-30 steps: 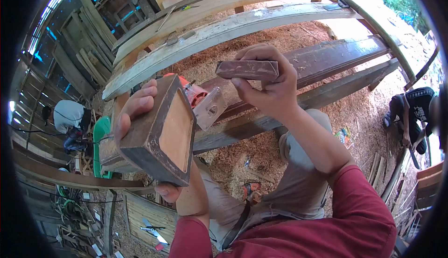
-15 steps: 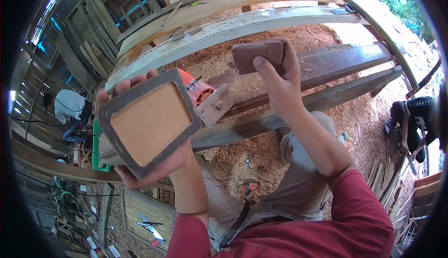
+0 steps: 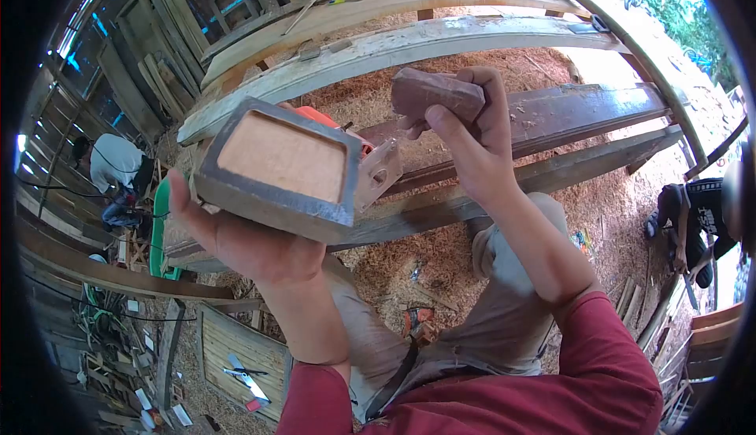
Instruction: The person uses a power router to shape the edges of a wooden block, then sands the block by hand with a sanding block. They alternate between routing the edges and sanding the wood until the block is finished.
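My left hand [image 3: 264, 250] supports a wooden box-like frame [image 3: 272, 218] from below, its thumb out to the left and its other fingers mostly hidden. The frame has a dark grey rim around a recessed light-brown panel [image 3: 283, 155], and is tilted so its near side shows. In my right hand [image 3: 480, 148] is a flat reddish-brown block [image 3: 441, 95], pinched between thumb and fingers, apart from the frame. Just behind the frame an orange power tool with a clear plastic guard [image 3: 382, 175] is partly covered by it.
A dark brown beam [image 3: 583, 116] and a pale plank [image 3: 425, 48] run across ahead. Sawdust covers the ground. Another orange tool [image 3: 416, 321] lies between my legs. One person [image 3: 118, 169] bends at the left; another [image 3: 701, 218] is at the right.
My left hand has tipped the frame back and turned it, showing its thick near side. The block in my right hand has tilted, showing more of its edge.
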Motion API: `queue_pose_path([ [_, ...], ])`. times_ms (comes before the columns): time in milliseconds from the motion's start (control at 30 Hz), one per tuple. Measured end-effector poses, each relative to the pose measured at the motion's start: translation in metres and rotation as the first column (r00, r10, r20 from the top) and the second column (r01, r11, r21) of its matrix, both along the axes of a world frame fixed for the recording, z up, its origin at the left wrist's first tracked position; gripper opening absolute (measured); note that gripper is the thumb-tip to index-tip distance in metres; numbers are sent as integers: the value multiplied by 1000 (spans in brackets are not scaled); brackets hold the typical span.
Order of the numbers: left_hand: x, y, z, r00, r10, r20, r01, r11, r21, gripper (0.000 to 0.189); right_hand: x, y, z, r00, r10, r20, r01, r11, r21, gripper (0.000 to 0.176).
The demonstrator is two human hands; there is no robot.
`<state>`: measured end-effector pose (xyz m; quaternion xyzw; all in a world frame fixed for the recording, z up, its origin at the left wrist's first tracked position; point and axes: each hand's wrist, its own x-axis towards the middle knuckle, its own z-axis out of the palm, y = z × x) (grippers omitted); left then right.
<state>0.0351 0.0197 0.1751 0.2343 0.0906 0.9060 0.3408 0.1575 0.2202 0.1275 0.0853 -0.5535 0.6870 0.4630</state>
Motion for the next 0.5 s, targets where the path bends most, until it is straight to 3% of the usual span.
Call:
queue_pose_path([
  [100,1,4,3,999,-41,0,41,994,-105,78,-2,-3,-3,998,-67,-3,67,997,47,37],
  [267,5,13,-3,981,-186,45,188,982,-26,72,0,-11,-2,964,-236,-120,258,941,220,40],
  [500,0,17,-14,919,-345,190,328,938,117,81,6,3,1,895,-376,-239,445,718,536,41],
])
